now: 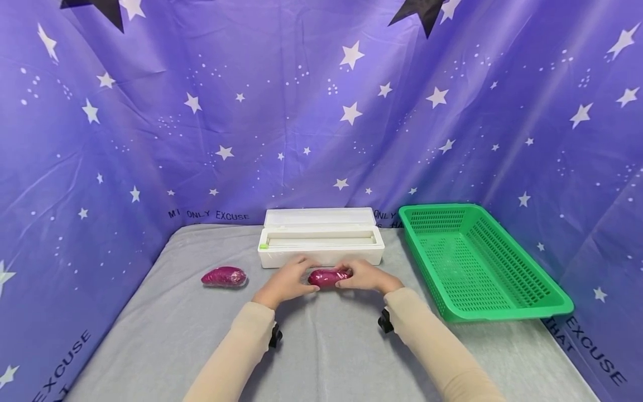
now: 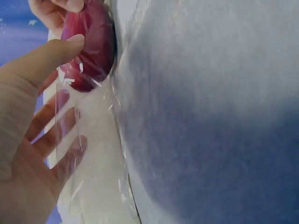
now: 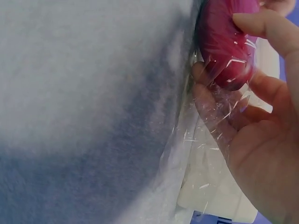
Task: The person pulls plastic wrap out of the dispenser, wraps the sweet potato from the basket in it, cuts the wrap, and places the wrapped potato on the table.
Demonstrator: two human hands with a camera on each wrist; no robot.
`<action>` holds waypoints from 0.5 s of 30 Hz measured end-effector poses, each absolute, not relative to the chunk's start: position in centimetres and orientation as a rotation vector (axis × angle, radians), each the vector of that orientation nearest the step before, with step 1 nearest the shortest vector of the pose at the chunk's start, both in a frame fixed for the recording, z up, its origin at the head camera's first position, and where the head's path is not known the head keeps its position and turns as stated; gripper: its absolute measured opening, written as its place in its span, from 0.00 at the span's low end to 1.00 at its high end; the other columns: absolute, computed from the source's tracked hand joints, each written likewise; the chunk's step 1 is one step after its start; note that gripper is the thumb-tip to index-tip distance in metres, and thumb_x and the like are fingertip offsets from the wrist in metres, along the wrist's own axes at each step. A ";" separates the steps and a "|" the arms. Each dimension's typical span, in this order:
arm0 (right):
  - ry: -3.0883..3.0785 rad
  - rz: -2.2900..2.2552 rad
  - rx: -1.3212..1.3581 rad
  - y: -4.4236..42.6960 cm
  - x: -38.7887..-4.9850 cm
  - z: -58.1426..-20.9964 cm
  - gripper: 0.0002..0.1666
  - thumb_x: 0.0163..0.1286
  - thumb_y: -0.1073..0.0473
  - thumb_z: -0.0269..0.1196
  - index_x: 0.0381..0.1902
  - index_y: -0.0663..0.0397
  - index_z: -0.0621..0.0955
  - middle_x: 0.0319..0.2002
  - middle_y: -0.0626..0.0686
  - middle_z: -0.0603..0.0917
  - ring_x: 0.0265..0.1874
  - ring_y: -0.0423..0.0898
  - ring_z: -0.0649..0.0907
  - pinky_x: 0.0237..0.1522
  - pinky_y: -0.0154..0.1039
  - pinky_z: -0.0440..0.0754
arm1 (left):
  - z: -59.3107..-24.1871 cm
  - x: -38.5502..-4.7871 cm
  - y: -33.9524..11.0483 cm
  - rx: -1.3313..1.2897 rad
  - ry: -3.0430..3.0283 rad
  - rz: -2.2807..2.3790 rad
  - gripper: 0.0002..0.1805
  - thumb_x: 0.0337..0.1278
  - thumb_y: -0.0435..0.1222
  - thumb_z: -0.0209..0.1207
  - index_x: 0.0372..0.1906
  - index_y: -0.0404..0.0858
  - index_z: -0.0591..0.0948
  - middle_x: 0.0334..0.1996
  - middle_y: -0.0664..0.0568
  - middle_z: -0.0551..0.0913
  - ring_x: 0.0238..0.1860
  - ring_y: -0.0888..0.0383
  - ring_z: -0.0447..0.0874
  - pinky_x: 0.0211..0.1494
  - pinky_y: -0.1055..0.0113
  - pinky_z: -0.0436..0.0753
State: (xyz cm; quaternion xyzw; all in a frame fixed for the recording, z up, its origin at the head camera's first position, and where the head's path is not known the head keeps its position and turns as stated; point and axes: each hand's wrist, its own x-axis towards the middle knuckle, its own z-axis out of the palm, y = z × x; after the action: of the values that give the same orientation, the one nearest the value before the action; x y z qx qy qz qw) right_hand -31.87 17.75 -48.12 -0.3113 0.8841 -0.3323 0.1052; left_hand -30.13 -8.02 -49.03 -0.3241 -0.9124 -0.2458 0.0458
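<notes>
A purple-red sweet potato lies in clear cling film on the table, just in front of the long white film box. My left hand holds its left end. In the left wrist view the thumb presses on the skin, while the other fingers show through the loose film. From the other side, my right hand grips the right end, its thumb on top and fingers bent under the crumpled film. A second sweet potato, wrapped in film, lies to the left, apart from both hands.
The film box stands with its lid up at the back and a roll inside. At the right is a green perforated basket. Grey cloth covers the table, and a purple star-patterned curtain surrounds it.
</notes>
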 end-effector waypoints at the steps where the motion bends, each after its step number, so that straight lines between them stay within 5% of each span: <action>1: 2.608 -0.982 -0.927 17.8 -31.9 -48.1 0.25 0.60 0.54 0.71 0.53 0.59 0.83 0.41 0.48 0.83 0.36 0.43 0.79 0.40 0.40 0.78 | -48.9 -30.1 -7.8 -0.997 -2.771 -0.741 0.33 0.48 0.44 0.76 0.61 0.43 0.80 0.57 0.49 0.79 0.60 0.50 0.74 0.65 0.52 0.73; 15: 2.588 -1.066 -0.874 18.0 -32.4 -49.0 0.24 0.62 0.53 0.71 0.54 0.58 0.82 0.38 0.48 0.84 0.33 0.42 0.80 0.38 0.39 0.80 | -49.5 -31.1 -6.5 -1.021 -2.702 -0.757 0.25 0.45 0.38 0.78 0.52 0.48 0.84 0.53 0.55 0.82 0.57 0.54 0.77 0.64 0.57 0.74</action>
State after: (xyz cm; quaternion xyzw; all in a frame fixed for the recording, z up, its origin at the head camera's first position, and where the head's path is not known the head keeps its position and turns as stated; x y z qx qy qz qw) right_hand -32.44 18.03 -48.95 -0.2964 0.8777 -0.3617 0.1044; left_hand -31.13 -6.46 -49.48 -0.3409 -0.9022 -0.2526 0.0778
